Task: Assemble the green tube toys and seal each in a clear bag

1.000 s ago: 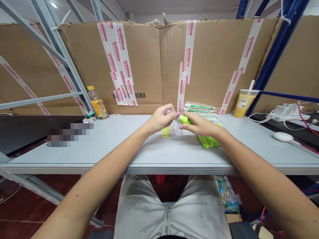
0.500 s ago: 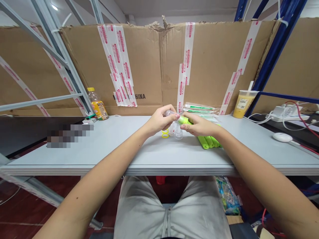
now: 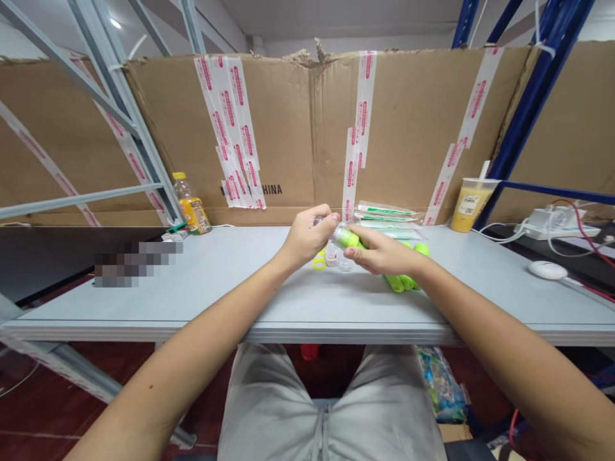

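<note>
Just above the table, my left hand [image 3: 307, 237] is closed round a small clear plastic container [image 3: 338, 232], which tilts down to the right. Bright yellow-green material [image 3: 350, 239] shows at the container's right end. My right hand [image 3: 379, 248] pinches that green end between thumb and fingers; I cannot tell how far the material sits inside. Below the hands, two clear plastic pieces [image 3: 344, 264] and yellow rings [image 3: 319, 261] rest on the tabletop. Several green rolled bundles [image 3: 400, 283] lie under my right wrist, partly hidden by it.
Flat plastic packets [image 3: 389, 214] lie at the back by the cardboard wall [image 3: 283, 128]. A juice bottle [image 3: 193, 208] stands back left, a yellow drink cup [image 3: 471, 203] back right. To the right are a white mouse [image 3: 548, 270] and a power strip [image 3: 552, 221].
Both hands have shifted slightly. The container now tilts more downward to the right, and more of its green end shows between the hands. The whole view has dropped a little.
</note>
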Tool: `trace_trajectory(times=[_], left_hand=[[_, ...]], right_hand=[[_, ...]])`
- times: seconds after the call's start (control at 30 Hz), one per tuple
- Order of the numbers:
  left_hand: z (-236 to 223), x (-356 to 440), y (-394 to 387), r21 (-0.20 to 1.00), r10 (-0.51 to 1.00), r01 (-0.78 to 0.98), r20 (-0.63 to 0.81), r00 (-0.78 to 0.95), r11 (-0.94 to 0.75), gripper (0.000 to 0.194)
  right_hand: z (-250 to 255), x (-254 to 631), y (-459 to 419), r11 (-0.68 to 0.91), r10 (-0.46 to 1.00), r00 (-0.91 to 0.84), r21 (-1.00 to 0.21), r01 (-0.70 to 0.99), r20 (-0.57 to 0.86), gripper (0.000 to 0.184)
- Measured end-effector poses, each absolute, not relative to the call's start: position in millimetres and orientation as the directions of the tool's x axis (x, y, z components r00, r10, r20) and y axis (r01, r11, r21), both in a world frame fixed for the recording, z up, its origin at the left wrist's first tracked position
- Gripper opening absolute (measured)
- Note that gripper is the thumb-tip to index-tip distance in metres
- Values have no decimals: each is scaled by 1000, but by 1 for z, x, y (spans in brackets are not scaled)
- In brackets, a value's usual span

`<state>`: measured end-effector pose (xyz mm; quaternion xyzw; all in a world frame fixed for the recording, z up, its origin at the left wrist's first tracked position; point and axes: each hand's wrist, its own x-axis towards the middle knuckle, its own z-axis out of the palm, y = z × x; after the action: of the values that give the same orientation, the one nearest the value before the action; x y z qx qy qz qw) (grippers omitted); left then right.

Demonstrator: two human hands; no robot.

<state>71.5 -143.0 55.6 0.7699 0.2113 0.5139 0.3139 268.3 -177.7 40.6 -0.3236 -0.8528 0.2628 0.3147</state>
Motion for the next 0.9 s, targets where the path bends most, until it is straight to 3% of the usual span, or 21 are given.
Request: trace_trajectory(times=[0.1,0.2,0.27,0.37,0.47,0.57,0.73,0.9], left_hand=[[58,71,-145,743,674,0,608,419,-670,48],[60,71,-144,788,710,-43,575,407,-614,45],[63,70,-142,819,756,-108,565,331,-564,43],[68,66,-136,834,824,-223,542,165,-505,43],[71,60,-127,818,856,-299,517,6,-492,44],[71,55,-119,804,869,-342,486,-92,-486,42],[70,50,-109,784,867,-374,474,-156,-496,37],[68,51,-106,785,865,-367,478,-155,-500,37]], right_hand=[[39,268,-180,504,698,-678,-830,238,229,43],[47,270,-178,518,672,-702,-827,218,236,41],[56,279,-166,586,706,-640,-758,286,304,43],[70,309,-126,624,778,-334,-599,502,532,40],[75,346,-73,359,831,-86,-412,837,550,23],[68,371,-31,169,916,-85,-185,968,393,36],[49,372,1,168,918,-130,-71,983,376,48],[42,359,14,166,926,-161,15,986,343,42]])
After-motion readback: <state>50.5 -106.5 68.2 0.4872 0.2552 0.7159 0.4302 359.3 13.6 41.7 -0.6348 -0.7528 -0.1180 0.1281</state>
